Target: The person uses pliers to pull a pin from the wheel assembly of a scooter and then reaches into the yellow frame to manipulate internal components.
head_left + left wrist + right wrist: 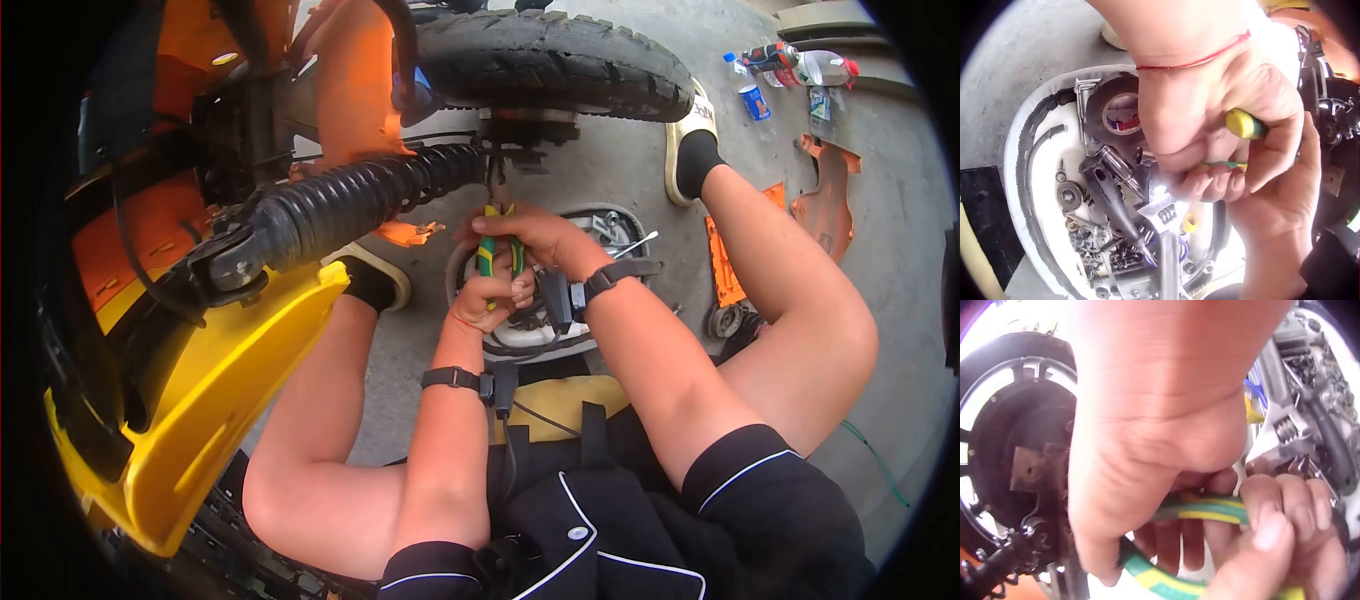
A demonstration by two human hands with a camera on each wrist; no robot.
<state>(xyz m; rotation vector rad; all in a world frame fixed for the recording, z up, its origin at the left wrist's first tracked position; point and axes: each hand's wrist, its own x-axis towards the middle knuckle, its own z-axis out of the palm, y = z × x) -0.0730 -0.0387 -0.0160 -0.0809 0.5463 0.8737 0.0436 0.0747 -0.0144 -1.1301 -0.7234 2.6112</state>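
Both hands are on a pair of pliers (486, 256) with green and yellow handles, held upright below the axle (525, 128) of a wheel with a black tyre (560, 62). My left hand (486, 298) curls round the lower ends of the handles; in the left wrist view one handle end (1245, 124) pokes out of the fist. Higher up, my right hand (548, 238) grips the handles near the pliers' head. In the right wrist view the two handles (1207, 509) stand spread apart between both hands. The pliers' tips reach up close to dark parts by the axle.
Under the hands lies a white tray (1021, 156) with an adjustable wrench (1168, 250), a black-handled screwdriver (1107, 194), black tape (1100, 125) and small hardware. A spring shock absorber (340, 205) and yellow panel (215, 410) flank the left. Bottles (822, 68) and orange panels (828, 195) lie right.
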